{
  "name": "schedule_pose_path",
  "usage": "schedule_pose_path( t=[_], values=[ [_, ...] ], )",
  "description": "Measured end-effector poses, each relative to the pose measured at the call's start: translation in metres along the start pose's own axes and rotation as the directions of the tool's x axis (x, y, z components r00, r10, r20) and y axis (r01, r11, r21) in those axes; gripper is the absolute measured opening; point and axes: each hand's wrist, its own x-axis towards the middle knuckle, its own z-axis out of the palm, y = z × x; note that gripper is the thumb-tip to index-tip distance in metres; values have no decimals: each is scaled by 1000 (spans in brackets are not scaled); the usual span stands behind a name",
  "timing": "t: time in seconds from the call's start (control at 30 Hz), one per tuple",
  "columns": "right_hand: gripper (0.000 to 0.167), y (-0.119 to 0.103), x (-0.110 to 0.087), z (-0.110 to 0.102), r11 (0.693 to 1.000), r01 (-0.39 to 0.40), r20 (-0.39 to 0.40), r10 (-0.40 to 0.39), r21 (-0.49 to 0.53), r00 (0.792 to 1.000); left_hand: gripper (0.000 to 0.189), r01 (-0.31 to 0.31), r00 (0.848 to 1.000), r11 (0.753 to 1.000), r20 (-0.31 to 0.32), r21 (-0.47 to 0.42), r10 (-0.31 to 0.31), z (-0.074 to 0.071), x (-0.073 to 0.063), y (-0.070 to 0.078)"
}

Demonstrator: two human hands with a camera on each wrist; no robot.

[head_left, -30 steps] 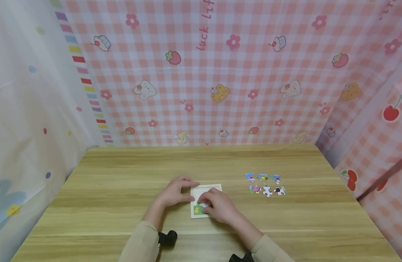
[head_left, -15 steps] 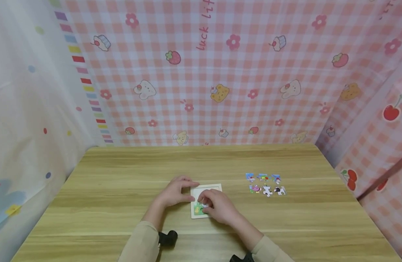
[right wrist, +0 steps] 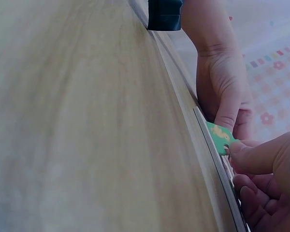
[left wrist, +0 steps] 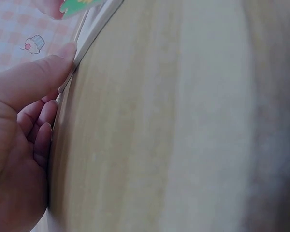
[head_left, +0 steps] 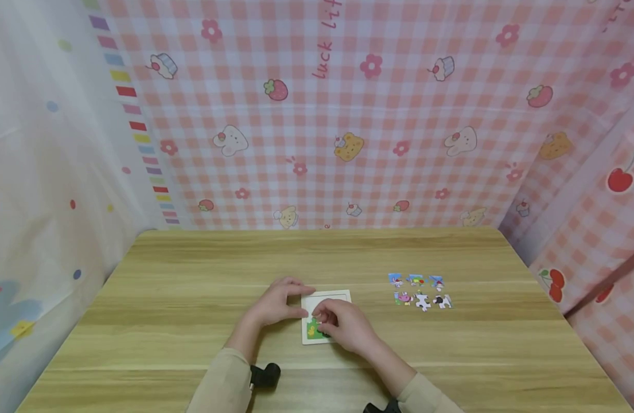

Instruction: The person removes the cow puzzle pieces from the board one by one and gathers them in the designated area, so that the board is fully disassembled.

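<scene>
A light wooden puzzle tray lies on the table, with a green puzzle piece showing a yellow duck in its near left corner. My left hand rests at the tray's left side, thumb on the rim and index finger by the far left corner. In the left wrist view that thumb lies fairly straight on the rim. My right hand is over the tray, pinching a mostly hidden puzzle piece beside the duck piece; its thumb and fingertips meet there in the right wrist view.
Right of the tray, several loose puzzle pieces lie in two rows, among them a pink pig piece and a black-and-white piece. Behind the wooden table hangs a pink checked curtain.
My right fingers have shifted slightly over the tray, and a whitish patch near their tips gives way to green and dark. The left hand holds its place.
</scene>
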Motion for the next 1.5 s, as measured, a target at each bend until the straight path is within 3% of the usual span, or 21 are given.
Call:
schedule_pose_path(
  t=[0.4,0.77,1.2,1.5],
  values=[
    [19,2,0,1,998,51,-7,-51,-21,999,48,7,1000,1000,-3,-2,-7,-1,1,0],
    [14,2,-1,-2,996,7,-12,-6,90,1000,47,-10,1000,1000,0,5,10,-4,2,3],
    [13,-1,-5,-4,1000,-2,-23,3,19,1000,47,6,1000,1000,-2,4,-6,-3,1,3],
    [11,5,-15,-23,994,-43,28,40,104,999,49,18,1000,1000,-2,10,-18,-1,-1,3]
  ],
)
